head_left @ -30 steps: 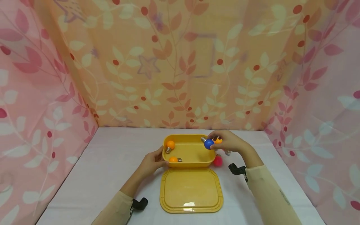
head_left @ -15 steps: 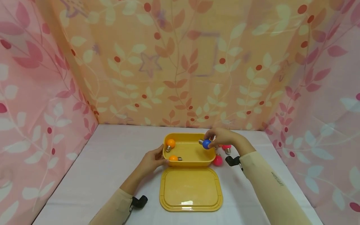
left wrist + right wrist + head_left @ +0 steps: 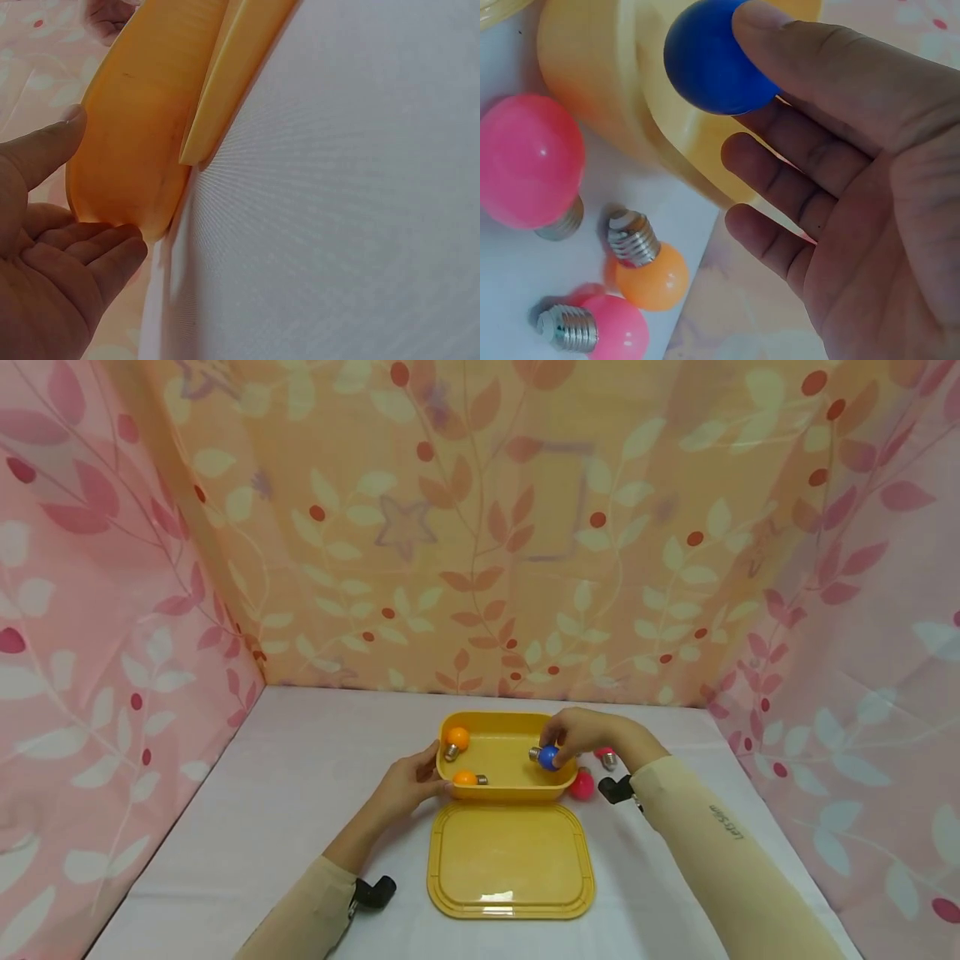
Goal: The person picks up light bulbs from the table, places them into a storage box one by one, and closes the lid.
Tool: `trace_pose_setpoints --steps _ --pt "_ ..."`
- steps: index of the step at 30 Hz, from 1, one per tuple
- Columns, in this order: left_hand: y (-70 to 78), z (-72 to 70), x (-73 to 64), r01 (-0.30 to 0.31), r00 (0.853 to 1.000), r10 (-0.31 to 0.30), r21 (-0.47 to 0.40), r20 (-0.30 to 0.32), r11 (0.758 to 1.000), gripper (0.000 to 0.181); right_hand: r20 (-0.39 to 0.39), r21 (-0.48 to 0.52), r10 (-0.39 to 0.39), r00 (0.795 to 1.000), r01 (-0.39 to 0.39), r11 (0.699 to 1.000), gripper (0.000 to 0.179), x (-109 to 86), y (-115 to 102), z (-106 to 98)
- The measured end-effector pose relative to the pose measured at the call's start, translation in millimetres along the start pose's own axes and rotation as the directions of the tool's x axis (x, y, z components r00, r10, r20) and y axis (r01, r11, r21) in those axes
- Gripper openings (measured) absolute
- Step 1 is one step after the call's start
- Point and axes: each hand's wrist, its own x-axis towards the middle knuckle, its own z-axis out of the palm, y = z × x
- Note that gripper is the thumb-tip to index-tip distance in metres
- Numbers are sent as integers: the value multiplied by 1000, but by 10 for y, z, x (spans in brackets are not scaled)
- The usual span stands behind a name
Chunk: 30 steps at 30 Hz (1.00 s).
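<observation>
My right hand (image 3: 592, 733) pinches a blue light bulb (image 3: 549, 758) between thumb and fingers, low over the right end of a yellow plastic box (image 3: 498, 747). The bulb's metal screw base points left. In the right wrist view the thumb presses the blue globe (image 3: 716, 60), while the other fingers spread loosely below. My left hand (image 3: 405, 787) holds the box's left end, thumb at the near corner and fingers cupped round the side. Inside lie two orange bulbs, one at the far left (image 3: 457, 737) and one along the near wall (image 3: 465, 777).
A yellow lid (image 3: 510, 860) lies flat in front of the box. Right of the box, on the white cloth, are a pink bulb (image 3: 532, 161), an orange bulb (image 3: 660, 281) and another pink bulb (image 3: 619, 330). Patterned curtains (image 3: 480, 527) enclose the table's back and sides.
My right hand has moved slightly left and down, bringing the blue bulb from above the box's right rim into its right end. The left hand stays at the box.
</observation>
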Motion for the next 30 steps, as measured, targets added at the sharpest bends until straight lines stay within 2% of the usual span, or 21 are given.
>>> trace_pose_setpoints --steps 5,18,24,30 --pt "-10 10 -13 -2 1000 2 -14 3 1000 91 41 -46 6 999 -4 999 29 36 -38 53" --pt "-21 17 -15 -9 1000 9 -5 -7 1000 91 80 -100 36 996 -28 995 28 91 -132 116" --pt "-13 16 -10 -20 1000 20 -1 -10 1000 91 84 -88 82 993 -74 993 24 100 -102 173" --pt "6 17 -16 -9 1000 9 9 -9 1000 89 96 -91 75 993 -66 994 20 94 -75 230"
